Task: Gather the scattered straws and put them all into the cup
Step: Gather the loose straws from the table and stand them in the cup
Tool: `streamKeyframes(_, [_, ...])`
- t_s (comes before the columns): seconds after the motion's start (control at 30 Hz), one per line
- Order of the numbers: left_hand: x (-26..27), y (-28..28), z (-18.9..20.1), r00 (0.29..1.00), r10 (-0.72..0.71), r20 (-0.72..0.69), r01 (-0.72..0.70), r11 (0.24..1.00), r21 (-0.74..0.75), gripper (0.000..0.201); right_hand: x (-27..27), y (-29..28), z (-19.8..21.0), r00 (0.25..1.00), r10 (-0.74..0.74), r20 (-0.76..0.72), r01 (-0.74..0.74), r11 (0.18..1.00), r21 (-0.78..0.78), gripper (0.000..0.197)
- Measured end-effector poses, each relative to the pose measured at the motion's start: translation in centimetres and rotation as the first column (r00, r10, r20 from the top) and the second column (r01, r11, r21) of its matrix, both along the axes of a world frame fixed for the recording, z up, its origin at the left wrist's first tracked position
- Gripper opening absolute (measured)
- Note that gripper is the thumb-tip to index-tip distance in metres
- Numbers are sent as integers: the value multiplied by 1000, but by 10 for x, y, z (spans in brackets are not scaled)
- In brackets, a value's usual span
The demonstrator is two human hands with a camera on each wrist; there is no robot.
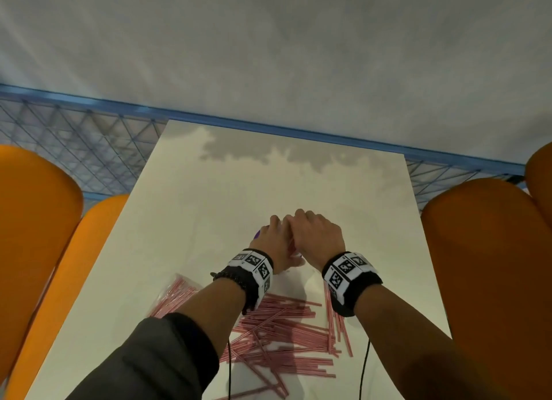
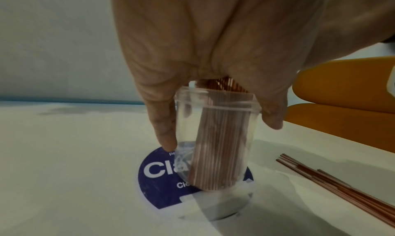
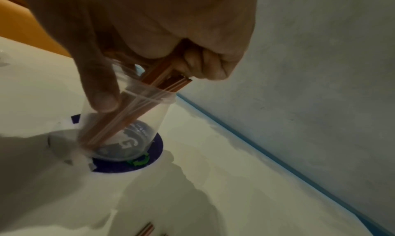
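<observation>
Loose straws (image 1: 286, 334) littered the lower frame; both hands' fingers wrapped the straw-filled clear cup (image 2: 215, 138) on a blue "Cla…" sticker (image 2: 158, 177).

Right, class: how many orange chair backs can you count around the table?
4 orange chair backs. Two are left of the table: a large one at the frame edge and a narrower one beside it. Two are on the right: a large one and one cut off. Others may be out of view.
</observation>
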State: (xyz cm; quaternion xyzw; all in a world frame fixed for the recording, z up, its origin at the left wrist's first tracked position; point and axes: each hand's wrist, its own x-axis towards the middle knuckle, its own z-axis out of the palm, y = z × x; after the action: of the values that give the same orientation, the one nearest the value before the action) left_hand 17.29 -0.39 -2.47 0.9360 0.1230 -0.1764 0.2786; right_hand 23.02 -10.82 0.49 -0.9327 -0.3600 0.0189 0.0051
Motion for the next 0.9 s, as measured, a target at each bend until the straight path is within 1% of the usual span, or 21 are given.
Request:
streamKeyframes(0.07, [-1, 1, -1, 1000, 25, 14, -25, 999, -24, 88, 1, -4, -1, 996, -72, 52, 65, 990, 125, 25])
streamKeyframes(0.1, [-1, 1, 0, 999, 42, 21, -41, 998, -45, 88, -1, -4, -1, 995, -97, 28, 92, 985, 144, 30])
streamKeyframes(0.17, [-3, 0, 2, 999, 34, 35, -32, 998, -57, 88, -7, -3, -4, 991, -67, -118, 76, 994, 76, 42])
streamKeyframes(0.2, [-3, 0, 5, 999, 22, 35, -20, 998, -55, 91, -9, -3, -7, 984, -53, -171, 62, 997, 48, 47])
streamKeyframes(0.23, [-4, 0, 5, 1000, 18, 19, -17, 998, -54, 99, -10, -4, -7, 975, -73, -210, 89, 994, 68, 52])
streamKeyframes(0.27, [-5, 1, 6, 1000, 23, -5, -23, 999, -49, 111, -9, -6, -3, 962, -124, -243, 160, 978, 136, 54])
streamKeyframes(0.33, [-11, 6, 14, 999, 38, -1, -38, 999, -11, 129, -7, -16, 10, 934, -232, -271, 316, 891, 326, 52])
streamKeyframes(0.37, [-18, 9, 22, 998, 41, 49, -42, 999, 24, 129, -8, -27, 15, 921, -275, -274, 367, 847, 384, 47])
streamKeyframes(0.4, [-28, 12, 32, 990, 52, 132, -60, 997, 58, 120, -11, -41, 19, 906, -301, -298, 404, 827, 391, 40])
streamKeyframes(0.43, [-40, 16, 39, 971, 49, 234, -75, 992, 101, 102, -15, -57, 18, 885, -320, -339, 431, 838, 335, 32])
streamKeyframes(0.47, [-54, 20, 43, 952, 22, 306, -71, 986, 151, 78, -21, -73, 13, 852, -347, -393, 448, 870, 204, 26])
streamKeyframes(0.5, [-68, 23, 43, 951, -20, 310, -41, 982, 186, 56, -29, -89, 4, 810, -378, -448, 435, 900, 28, 23])
streamKeyframes(0.53, [-81, 25, 40, 966, -63, 249, 13, 980, 198, 41, -38, -103, -8, 768, -408, -494, 397, 908, -132, 21])
streamKeyframes(0.57, [-92, 24, 34, 984, -117, 136, 88, 976, 201, 36, -47, -113, -20, 730, -437, -525, 362, 900, -244, 19])
streamKeyframes(0.6, [-100, 20, 26, 986, -165, 0, 162, 968, 191, 37, -57, -120, -29, 697, -467, -545, 355, 884, -304, 20])
streamKeyframes(0.63, [-106, 15, 16, 974, -198, -110, 216, 959, 185, 44, -67, -124, -37, 668, -496, -555, 380, 868, -319, 26])
streamKeyframes(0.67, [-110, 9, 6, 960, -213, -181, 246, 950, 192, 57, -76, -125, -43, 654, -517, -552, 418, 856, -306, 36])
streamKeyframes(0.7, [-113, 4, -4, 952, -212, -221, 258, 944, 207, 71, -84, -124, -48, 663, -523, -537, 446, 851, -278, 47])
streamKeyframes(0.77, [-119, -5, -18, 950, -187, -249, 249, 937, 246, 87, -100, -118, -52, 743, -492, -455, 450, 869, -205, 54])
streamKeyframes(0.83, [-124, -12, -29, 958, -172, -229, 237, 925, 297, 83, -114, -111, -52, 825, -431, -366, 412, 901, -134, 51])
streamKeyframes(0.9, [-128, -18, -34, 969, -160, -191, 215, 923, 320, 67, -123, -105, -53, 861, -368, -350, 364, 928, -81, 44])
